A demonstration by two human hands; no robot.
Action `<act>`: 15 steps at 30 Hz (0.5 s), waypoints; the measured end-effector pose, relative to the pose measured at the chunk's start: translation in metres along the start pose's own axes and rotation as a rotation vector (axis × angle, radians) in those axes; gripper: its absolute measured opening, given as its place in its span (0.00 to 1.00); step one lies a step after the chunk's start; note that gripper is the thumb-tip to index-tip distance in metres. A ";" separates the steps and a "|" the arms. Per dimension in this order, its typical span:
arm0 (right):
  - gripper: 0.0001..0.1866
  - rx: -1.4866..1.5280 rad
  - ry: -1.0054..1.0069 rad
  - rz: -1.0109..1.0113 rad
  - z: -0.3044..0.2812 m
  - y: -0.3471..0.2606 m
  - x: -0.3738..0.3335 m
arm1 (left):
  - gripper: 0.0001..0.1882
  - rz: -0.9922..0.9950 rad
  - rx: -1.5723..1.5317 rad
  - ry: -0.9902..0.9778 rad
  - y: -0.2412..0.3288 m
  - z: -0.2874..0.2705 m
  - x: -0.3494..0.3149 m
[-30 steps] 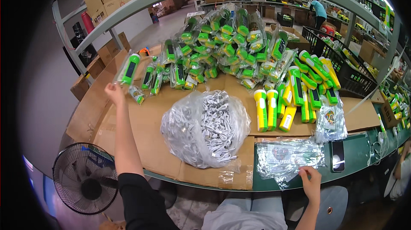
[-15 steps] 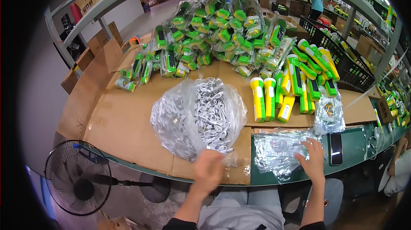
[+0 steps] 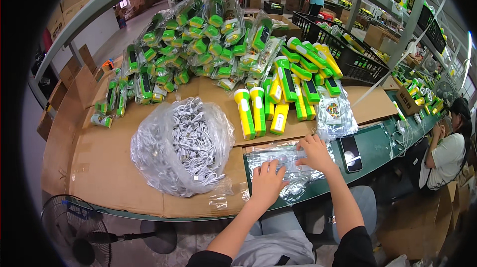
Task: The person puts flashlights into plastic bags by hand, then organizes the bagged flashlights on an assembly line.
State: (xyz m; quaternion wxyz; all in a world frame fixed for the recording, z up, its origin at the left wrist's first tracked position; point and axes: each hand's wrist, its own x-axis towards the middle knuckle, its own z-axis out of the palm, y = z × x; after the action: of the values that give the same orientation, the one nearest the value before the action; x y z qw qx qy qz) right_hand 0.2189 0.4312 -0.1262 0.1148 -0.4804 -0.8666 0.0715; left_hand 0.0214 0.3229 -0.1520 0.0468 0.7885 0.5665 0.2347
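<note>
A stack of transparent plastic bags (image 3: 258, 155) lies flat on the green tabletop in front of me. On the near left part of the stack rests my left hand (image 3: 267, 184), its fingers apart and nothing visible in it. My right hand (image 3: 316, 153) is spread over the far right part, fingertips on the plastic. Left of the bags, a big open plastic sack (image 3: 154, 143) holds bundled white cables (image 3: 195, 140). Just beyond the bags are several green and yellow flashlights (image 3: 245, 113), lying in a loose heap without wrapping.
Bagged flashlights (image 3: 198, 43) form a tall pile at the back. A smartphone (image 3: 351, 153) and more printed bags (image 3: 336, 113) lie to the right. A black crate (image 3: 362, 66) stands behind. A fan (image 3: 79, 232) is at lower left; another person (image 3: 449, 152) sits at right.
The view has swung right. My left hand has come from beside the cable sack onto the plastic bags. My right hand stays over the bags and has shifted toward their far edge.
</note>
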 end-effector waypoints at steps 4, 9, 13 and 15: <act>0.30 -0.002 -0.061 -0.002 0.000 0.010 0.008 | 0.32 -0.069 0.016 -0.046 0.001 -0.002 0.012; 0.29 0.086 -0.131 -0.013 0.003 0.007 0.019 | 0.46 0.029 -0.035 -0.075 -0.011 -0.008 0.034; 0.26 0.170 -0.017 0.008 -0.003 -0.006 0.012 | 0.55 -0.028 -0.047 -0.210 -0.011 -0.012 0.046; 0.21 -0.015 0.027 -0.063 -0.006 -0.012 0.008 | 0.57 -0.057 -0.036 -0.215 -0.014 -0.011 0.046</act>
State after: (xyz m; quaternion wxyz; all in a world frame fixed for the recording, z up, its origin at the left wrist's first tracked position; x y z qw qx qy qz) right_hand 0.2064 0.4319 -0.1160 0.1253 -0.4547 -0.8801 0.0548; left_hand 0.0162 0.3675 -0.1321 0.1283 0.7918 0.5760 0.1574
